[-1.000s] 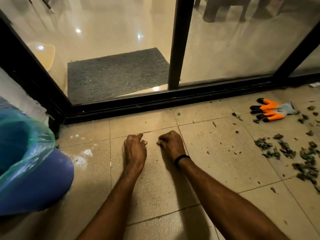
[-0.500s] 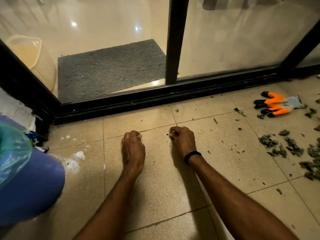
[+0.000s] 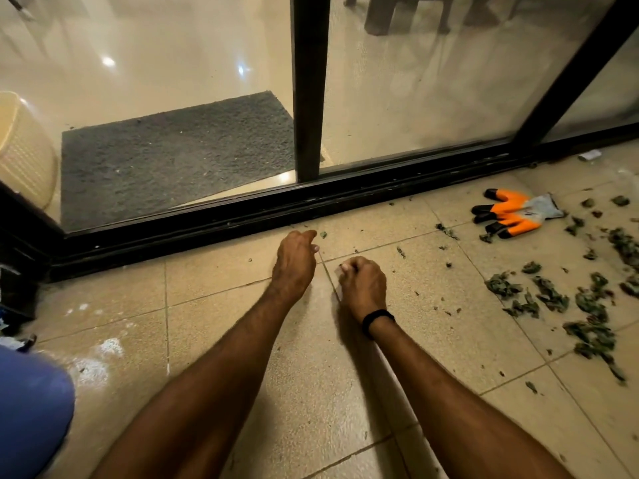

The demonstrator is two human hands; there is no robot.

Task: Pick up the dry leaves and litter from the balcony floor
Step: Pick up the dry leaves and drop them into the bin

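Observation:
Dry green leaves (image 3: 549, 297) lie scattered in clumps over the beige floor tiles (image 3: 432, 340) at the right. One small leaf bit (image 3: 323, 234) sits near the door track. My left hand (image 3: 295, 264) hovers low over the tiles, its index finger and thumb stretched out just short of that bit, holding nothing visible. My right hand (image 3: 363, 281), with a black wristband, rests beside it on the floor. Its fingers are curled tight around small leaf bits that are mostly hidden in the fist.
An orange and grey work glove (image 3: 515, 214) lies on the tiles at the right. The black sliding-door track (image 3: 276, 209) runs across ahead. A blue bin (image 3: 31, 409) stands at the lower left. A white paper scrap (image 3: 589, 155) lies far right by the track.
Both hands have moved right and closer to the door track. My left hand has uncurled from a fist and stretches its fingers toward the leaf bit.

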